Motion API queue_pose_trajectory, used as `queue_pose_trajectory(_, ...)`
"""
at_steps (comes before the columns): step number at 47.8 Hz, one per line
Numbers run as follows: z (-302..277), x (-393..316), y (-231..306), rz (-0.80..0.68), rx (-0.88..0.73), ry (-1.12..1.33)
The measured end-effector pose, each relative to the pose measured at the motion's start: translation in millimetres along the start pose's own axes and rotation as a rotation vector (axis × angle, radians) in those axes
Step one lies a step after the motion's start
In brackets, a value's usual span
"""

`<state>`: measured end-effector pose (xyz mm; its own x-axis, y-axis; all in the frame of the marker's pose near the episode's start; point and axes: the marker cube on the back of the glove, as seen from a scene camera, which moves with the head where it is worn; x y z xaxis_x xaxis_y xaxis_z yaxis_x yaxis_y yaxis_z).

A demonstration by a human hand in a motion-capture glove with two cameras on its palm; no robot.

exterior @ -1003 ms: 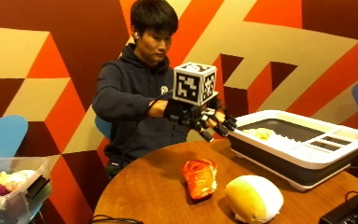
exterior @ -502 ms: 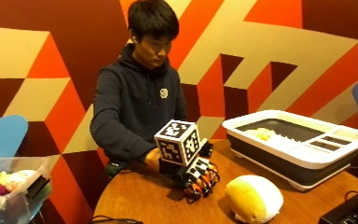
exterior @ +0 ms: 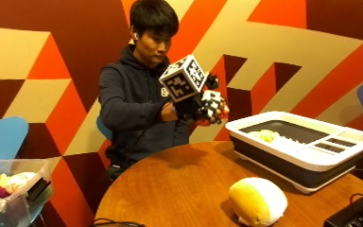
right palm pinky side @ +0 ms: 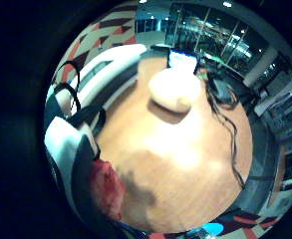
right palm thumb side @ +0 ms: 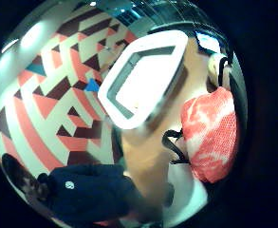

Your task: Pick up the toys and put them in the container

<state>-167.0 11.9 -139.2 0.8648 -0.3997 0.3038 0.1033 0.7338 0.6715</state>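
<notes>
The gloved right hand (exterior: pixel 205 108) is raised at chest height above the table (exterior: pixel 187 189), on the person's side of the container (exterior: pixel 304 142), and its grip is curled round 1 red-and-white toy (right palm thumb side: pixel 209 135). In the outside view only a sliver of red shows under the fingers, so which way the toy points cannot be told there; in the thumb side palm view its long axis runs along the palm, beside the black straps. The container, white-rimmed with dark walls, sits at the far edge of the table, mouth up, with 1 pale yellow item (exterior: pixel 264 135) already inside near the corner closest to the hand. A round yellow-and-white plush toy (exterior: pixel 257 201) lies on the table near its front edge, well apart from the hand. Open tabletop lies between the hand and the container rim. A clear bin of toys (exterior: pixel 8 191) stands off the table beside a blue chair (exterior: pixel 2 137).
</notes>
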Motion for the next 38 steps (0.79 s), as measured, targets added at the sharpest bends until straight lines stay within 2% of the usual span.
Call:
queue_pose_trajectory(10, -35.7, -54.8, -49.1, -0.015, 0.194, -0.160)
queue_pose_trajectory(22, -2.9, -106.1, -111.6, -0.015, 0.344, -0.336)
queue_pose_trajectory(32, 55.0, -131.9, -152.9, -0.060, 0.278, -0.309)
queue_pose_trajectory(38, 98.7, -132.6, -169.6, -0.021, 0.114, -0.282)
